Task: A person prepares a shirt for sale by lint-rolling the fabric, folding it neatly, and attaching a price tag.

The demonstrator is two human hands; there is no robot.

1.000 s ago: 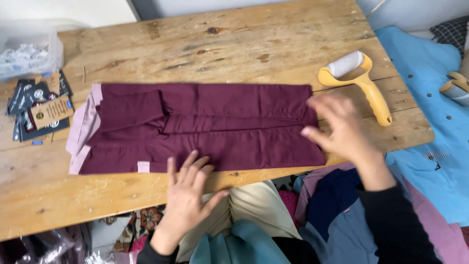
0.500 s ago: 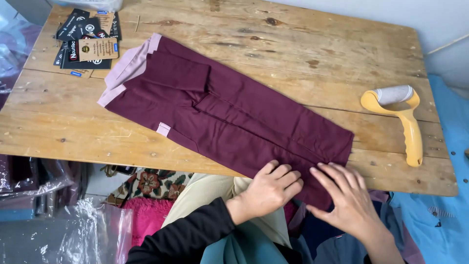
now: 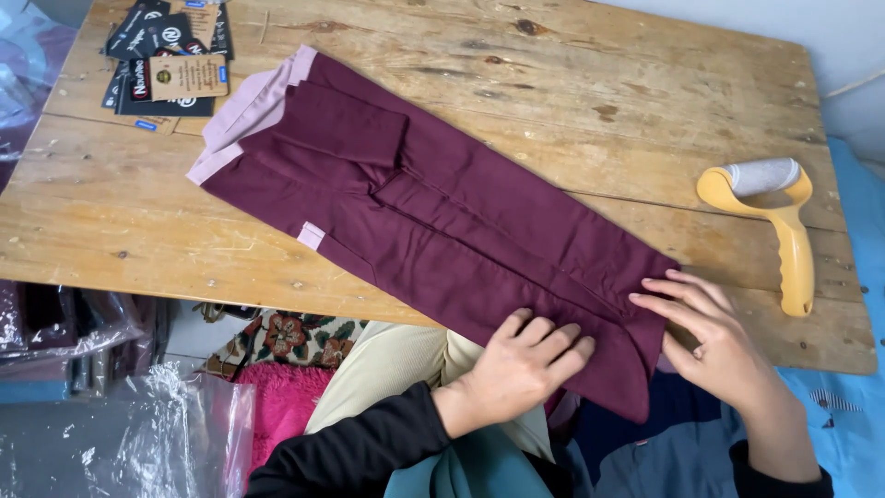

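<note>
Head view: left hand [image 3: 521,364] flat, fingers spread, pressing the hem end of the maroon trousers [image 3: 433,221]; right hand [image 3: 714,341] open on the same end at the table [image 3: 645,111] edge. Keep palms flat, smooth outward, seams aligned.

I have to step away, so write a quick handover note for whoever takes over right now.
Left hand: flat on the maroon trousers near the table's front edge, gripping nothing.
Right hand: fingertips pressing the same end.
Trousers lie folded lengthwise, diagonal on the wooden table, that end hanging over the edge.
Yellow lint roller to the right, card tags at the far left.
Done: lengthwise fold. Left: crosswise folds, probably.
</note>
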